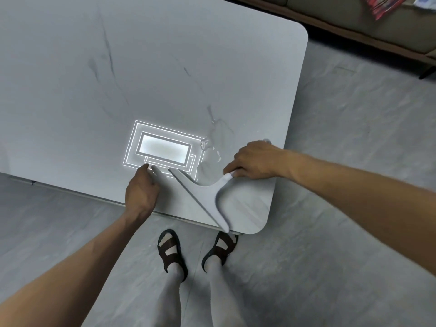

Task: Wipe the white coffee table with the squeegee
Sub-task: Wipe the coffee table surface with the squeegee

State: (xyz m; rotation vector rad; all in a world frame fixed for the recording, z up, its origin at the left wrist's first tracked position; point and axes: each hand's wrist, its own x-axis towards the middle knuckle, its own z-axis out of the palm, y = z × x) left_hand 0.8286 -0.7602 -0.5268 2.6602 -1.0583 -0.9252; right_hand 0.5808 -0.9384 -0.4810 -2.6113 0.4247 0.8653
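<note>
The white coffee table (pixel 118 67) with faint grey veins fills the upper left. A white squeegee (pixel 207 194) lies on its near right corner, the blade running diagonally from the table's middle to the front edge. My right hand (pixel 253 160) is shut on the squeegee's handle end. My left hand (pixel 142 187) rests on the tabletop beside the blade's far tip, fingers flat against the surface and holding nothing. A small puddle of water (pixel 208 147) glistens just beyond the squeegee.
A bright ceiling-light reflection (pixel 162 147) shines on the tabletop. My sandalled feet (pixel 195 249) stand on the grey floor (pixel 342 161) below the front edge. A sofa (pixel 368 24) with red printed fabric (pixel 382 5) stands at the top right.
</note>
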